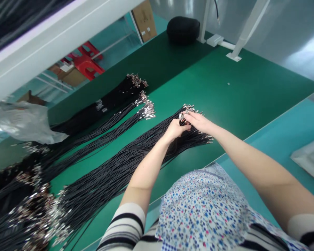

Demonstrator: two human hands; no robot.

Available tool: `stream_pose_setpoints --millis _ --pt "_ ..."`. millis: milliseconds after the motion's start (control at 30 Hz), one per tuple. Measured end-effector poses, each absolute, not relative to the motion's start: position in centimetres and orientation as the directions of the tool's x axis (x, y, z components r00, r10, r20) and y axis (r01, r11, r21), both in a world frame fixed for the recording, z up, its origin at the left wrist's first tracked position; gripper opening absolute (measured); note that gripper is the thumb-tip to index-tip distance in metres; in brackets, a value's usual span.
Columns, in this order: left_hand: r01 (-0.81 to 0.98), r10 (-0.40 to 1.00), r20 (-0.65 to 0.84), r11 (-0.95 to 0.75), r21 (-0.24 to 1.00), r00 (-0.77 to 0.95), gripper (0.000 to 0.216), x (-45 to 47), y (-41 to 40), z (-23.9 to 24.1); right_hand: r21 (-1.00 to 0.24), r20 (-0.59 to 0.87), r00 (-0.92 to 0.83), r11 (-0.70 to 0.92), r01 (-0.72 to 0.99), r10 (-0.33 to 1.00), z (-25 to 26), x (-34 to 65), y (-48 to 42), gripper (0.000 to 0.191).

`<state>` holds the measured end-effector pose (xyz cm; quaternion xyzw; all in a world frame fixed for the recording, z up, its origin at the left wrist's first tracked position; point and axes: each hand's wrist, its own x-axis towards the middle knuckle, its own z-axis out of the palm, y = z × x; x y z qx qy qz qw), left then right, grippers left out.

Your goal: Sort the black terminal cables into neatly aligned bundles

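A wide bundle of black cables (125, 153) with silvery metal connector ends lies slantwise across the green table. At its right end, my left hand (174, 129) is closed around a small bunch of these cables, their tips poking up past the fingers. My right hand (198, 121) lies against those tips with its fingers stretched out and close together. Its fingertips touch the metal connectors (183, 115); part of the contact is hidden. More connector ends fan out beneath and beside both hands.
Two thinner cable bundles (112, 131) and a thick dark one (86, 113) lie behind. A clear plastic bag (29, 120) rests at the left, above piled cables (23, 216). A black case (183, 29) and white frame posts (244, 31) stand at the table's far edge.
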<state>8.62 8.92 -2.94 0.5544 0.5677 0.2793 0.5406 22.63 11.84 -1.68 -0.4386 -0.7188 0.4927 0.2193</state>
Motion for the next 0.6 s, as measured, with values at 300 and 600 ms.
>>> stream_pose_setpoints --millis 300,600 --pt "0.284 0.946 -0.285 0.234 0.93 0.153 0.017 7.6 10.3 -2.8 -0.87 -0.172 -0.551 0.137 0.474 0.817 -8.6 26.9 12.1 0.041" --pt "0.085 0.957 -0.267 0.258 0.962 0.113 0.017 6.3 11.1 -2.9 -0.287 -0.084 -0.759 0.714 0.639 0.646 -11.6 28.2 11.0 0.024"
